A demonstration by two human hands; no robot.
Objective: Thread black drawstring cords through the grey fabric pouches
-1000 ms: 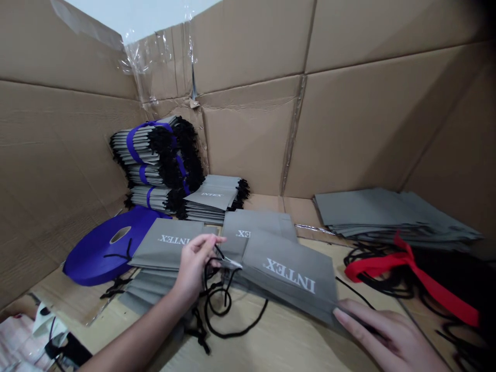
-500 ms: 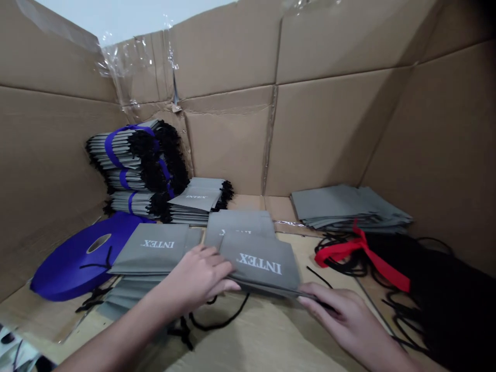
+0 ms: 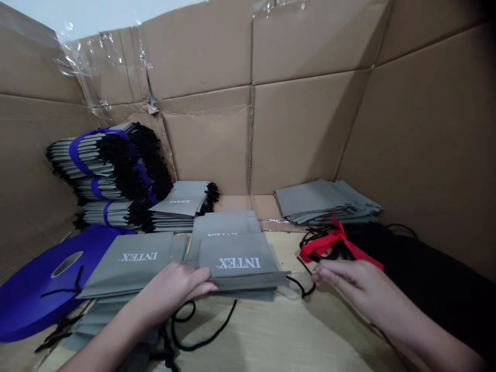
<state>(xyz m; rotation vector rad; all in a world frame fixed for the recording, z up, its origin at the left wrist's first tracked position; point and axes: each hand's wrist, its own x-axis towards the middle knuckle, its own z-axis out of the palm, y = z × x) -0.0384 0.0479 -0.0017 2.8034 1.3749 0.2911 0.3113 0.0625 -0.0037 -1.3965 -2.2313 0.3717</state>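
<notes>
My left hand [image 3: 182,284] is closed on the left end of a grey fabric pouch [image 3: 248,279], pinching its near edge between thumb and fingers. The pouch lies flat, with INTEX printed in white and upside down. My right hand [image 3: 349,279] is just beyond the pouch's right end, fingertips pinched together. A faint thin line runs from that end to the fingertips; what they hold is too blurred to name. A black cord [image 3: 303,293] loops beside the pouch's right corner, close to my right fingers. More grey pouches [image 3: 225,222] lie directly behind.
Left are stacked grey pouches [image 3: 132,258], a purple ribbon roll [image 3: 34,294] and strapped bundles [image 3: 87,155]. An INTEX pile [image 3: 180,201] and plain grey pieces [image 3: 310,199] lie at the back. Black cords [image 3: 426,279] tied with red ribbon [image 3: 356,248] are right. Cardboard walls [image 3: 310,124] enclose the table.
My right hand has come away from the pouch's right corner, and a black cord now shows there. The pouch's near edge has turned up toward me. The view has shifted right.
</notes>
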